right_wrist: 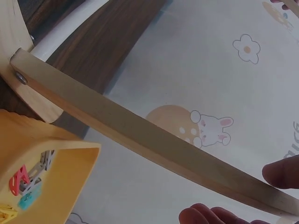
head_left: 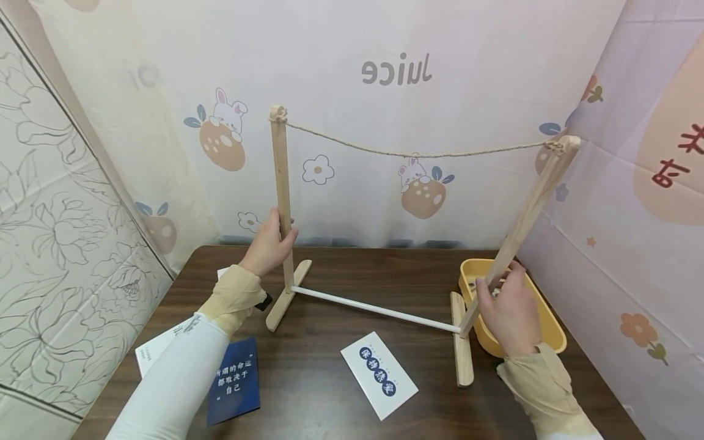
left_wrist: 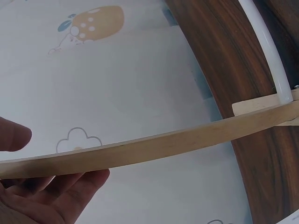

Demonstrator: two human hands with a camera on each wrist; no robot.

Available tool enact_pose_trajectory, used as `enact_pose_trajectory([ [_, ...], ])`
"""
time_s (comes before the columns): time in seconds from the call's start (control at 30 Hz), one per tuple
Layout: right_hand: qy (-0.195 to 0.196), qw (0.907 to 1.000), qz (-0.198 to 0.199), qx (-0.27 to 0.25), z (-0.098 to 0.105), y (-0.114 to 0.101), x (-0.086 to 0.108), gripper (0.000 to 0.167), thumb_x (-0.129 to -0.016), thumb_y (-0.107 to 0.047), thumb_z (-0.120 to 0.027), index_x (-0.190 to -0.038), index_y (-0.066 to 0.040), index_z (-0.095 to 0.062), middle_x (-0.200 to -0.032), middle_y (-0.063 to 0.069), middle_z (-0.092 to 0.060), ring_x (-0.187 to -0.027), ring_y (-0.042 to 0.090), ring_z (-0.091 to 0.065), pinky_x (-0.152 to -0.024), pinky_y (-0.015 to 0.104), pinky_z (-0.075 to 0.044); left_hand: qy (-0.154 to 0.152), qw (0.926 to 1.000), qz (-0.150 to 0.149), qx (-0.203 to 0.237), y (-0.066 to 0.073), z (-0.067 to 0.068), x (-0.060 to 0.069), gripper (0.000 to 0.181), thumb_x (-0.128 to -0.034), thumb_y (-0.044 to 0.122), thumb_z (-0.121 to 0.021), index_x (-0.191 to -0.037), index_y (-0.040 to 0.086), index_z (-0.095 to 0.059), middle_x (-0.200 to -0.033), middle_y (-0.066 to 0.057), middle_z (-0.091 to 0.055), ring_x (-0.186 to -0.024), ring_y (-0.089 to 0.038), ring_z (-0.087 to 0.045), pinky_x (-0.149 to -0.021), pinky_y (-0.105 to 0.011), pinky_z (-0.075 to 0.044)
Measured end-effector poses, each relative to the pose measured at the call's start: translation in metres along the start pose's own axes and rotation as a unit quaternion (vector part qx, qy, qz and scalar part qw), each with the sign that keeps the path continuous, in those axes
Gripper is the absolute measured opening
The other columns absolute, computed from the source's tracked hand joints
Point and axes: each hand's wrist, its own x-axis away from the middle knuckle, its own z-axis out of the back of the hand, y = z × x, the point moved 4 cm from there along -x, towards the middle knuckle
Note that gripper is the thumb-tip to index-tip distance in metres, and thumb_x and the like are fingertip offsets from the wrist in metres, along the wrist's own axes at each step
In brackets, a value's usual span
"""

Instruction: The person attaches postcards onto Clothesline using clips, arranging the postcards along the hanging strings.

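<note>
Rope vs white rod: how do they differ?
The rope is tan and twisted, the white rod smooth. The rope sags, the white rod runs straight. The rope is tied near the tops of the wooden posts, the white rod sits low between them. Both link the posts.

posts point(head_left: 282, 171): matt wood; rope point(head_left: 415, 156): rough fibre; rod point(head_left: 376, 309): smooth, glossy; basket point(right_wrist: 74, 172): plastic

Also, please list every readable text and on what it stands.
"Juice", mirrored: back curtain.
"保持热爱": centre card; tiny print unreadable.
"所谓的命运 都取决于 自己", first character partly covered: blue card.
Left card: partly covered, print unreadable.
Right curtain: red characters, partly cut off, unclear.
Back curtain's left: faint letters, unreadable.
</note>
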Motion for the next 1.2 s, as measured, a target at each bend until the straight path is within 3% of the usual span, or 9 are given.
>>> enact_pose_trajectory([
  [0.27, -0.012, 0.9999, 0.006, -0.010, -0.011, 0.008, -0.001, 0.047, -0.108, -0.012, -0.058, -0.136, 0.021, -0.042, -0.088, 0.035, -0.065, -0.069, 0.048, -0.069, -0.053, 0.049, -0.050, -0.009, 0.9999, 0.007, 0.003, -0.009, -0.005, 0.000, 0.033, -0.1128, 0.011, -0.049, -0.139, -0.007, -0.045, -0.133, -0.031, -0.065, -0.106, -0.041, -0.071, -0.089, -0.056, -0.061],
  [0.43, -0.007, 0.9997, 0.000, -0.024, -0.016, 0.010, 0.001, 0.038, -0.110, -0.013, -0.053, -0.131, 0.019, -0.046, -0.086, 0.033, -0.063, -0.071, 0.049, -0.067, -0.060, 0.059, -0.053, -0.010, 0.9999, 0.002, 0.000, -0.010, -0.008, 0.000, 0.031, -0.1149, 0.012, -0.046, -0.138, -0.008, -0.047, -0.124, -0.032, -0.069, -0.101, -0.041, -0.072, -0.085, -0.054, -0.061],
  [0.57, -0.007, 0.9994, -0.008, -0.033, -0.018, 0.009, 0.002, 0.037, -0.112, -0.013, -0.049, -0.134, 0.016, -0.048, -0.090, 0.034, -0.064, -0.074, 0.051, -0.069, -0.063, 0.062, -0.055, -0.008, 1.0000, -0.003, 0.002, -0.010, -0.009, -0.001, 0.033, -0.1155, 0.011, -0.044, -0.141, -0.011, -0.046, -0.123, -0.032, -0.069, -0.110, -0.045, -0.073, -0.088, -0.057, -0.063],
  [0.73, -0.014, 0.9987, -0.014, -0.047, -0.022, 0.008, 0.001, 0.036, -0.113, -0.013, -0.044, -0.134, 0.015, -0.046, -0.090, 0.032, -0.060, -0.071, 0.046, -0.066, -0.057, 0.053, -0.054, -0.008, 0.9998, 0.009, 0.015, -0.011, -0.011, -0.001, 0.035, -0.1157, 0.009, -0.041, -0.144, -0.012, -0.045, -0.123, -0.032, -0.066, -0.121, -0.047, -0.071, -0.096, -0.060, -0.061],
  [0.93, 0.003, 0.9976, -0.012, -0.068, -0.029, 0.008, 0.000, 0.030, -0.112, -0.009, -0.041, -0.130, 0.014, -0.045, -0.093, 0.030, -0.065, -0.065, 0.035, -0.059, -0.055, 0.038, -0.046, -0.006, 0.9996, 0.021, 0.017, -0.011, -0.012, -0.001, 0.035, -0.1159, 0.010, -0.038, -0.144, -0.012, -0.043, -0.122, -0.030, -0.064, -0.121, -0.047, -0.069, -0.096, -0.060, -0.061],
  [1.2, 0.014, 0.9965, -0.025, -0.079, -0.034, 0.006, -0.001, 0.028, -0.111, -0.006, -0.040, -0.132, 0.013, -0.043, -0.094, 0.028, -0.067, -0.071, 0.036, -0.061, -0.060, 0.037, -0.048, 0.006, 0.9995, 0.027, 0.016, -0.012, -0.014, -0.002, 0.035, -0.1161, 0.010, -0.035, -0.142, -0.013, -0.042, -0.122, -0.031, -0.063, -0.117, -0.045, -0.069, -0.095, -0.059, -0.061],
])
